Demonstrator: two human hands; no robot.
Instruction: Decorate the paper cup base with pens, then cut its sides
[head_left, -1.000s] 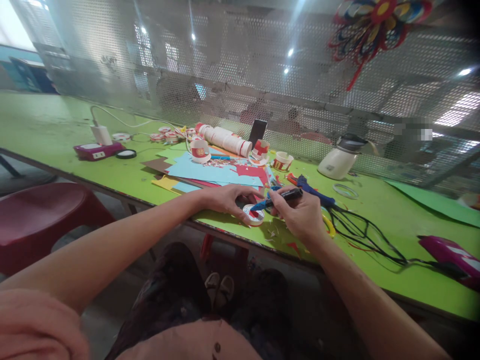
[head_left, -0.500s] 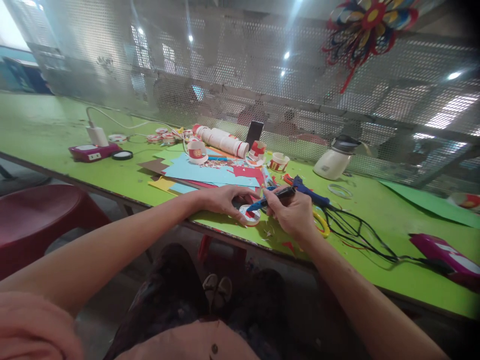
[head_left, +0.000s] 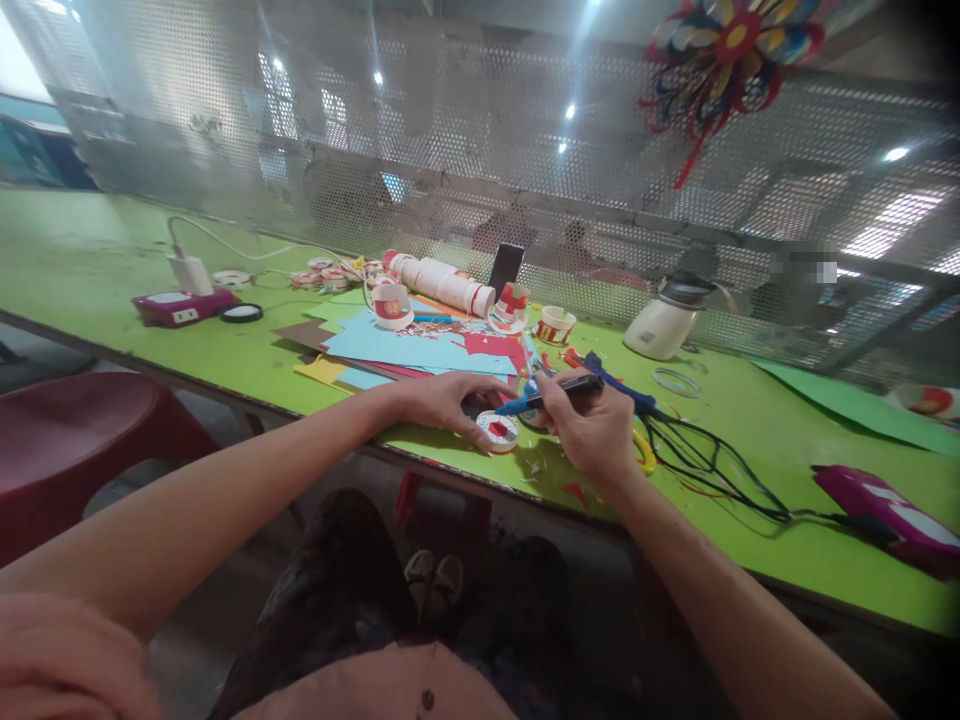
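My left hand (head_left: 454,408) is at the table's near edge, its thumb and fingers around a small round white paper piece with a red centre and dark marks (head_left: 496,432). In my right hand (head_left: 585,420) is a marker pen (head_left: 559,391), black at the back and blue toward the tip. The pen slants down to the left, with its tip at the far rim of the round piece; whether it touches cannot be made out. Just beyond my right hand lie a blue glue gun (head_left: 616,380) and a yellow scissor handle (head_left: 643,452).
Sheets of coloured paper (head_left: 420,347) lie beyond my hands, with cut paper cups (head_left: 391,306) and a long stack of cups (head_left: 442,283) behind. A cream jug (head_left: 664,325) stands right of them. Cables (head_left: 712,465) run to a purple power strip (head_left: 885,515).
My right hand has shifted slightly right and the pen lies flatter. Its tip has gone from over the round piece to its far rim, so the red centre shows more fully.
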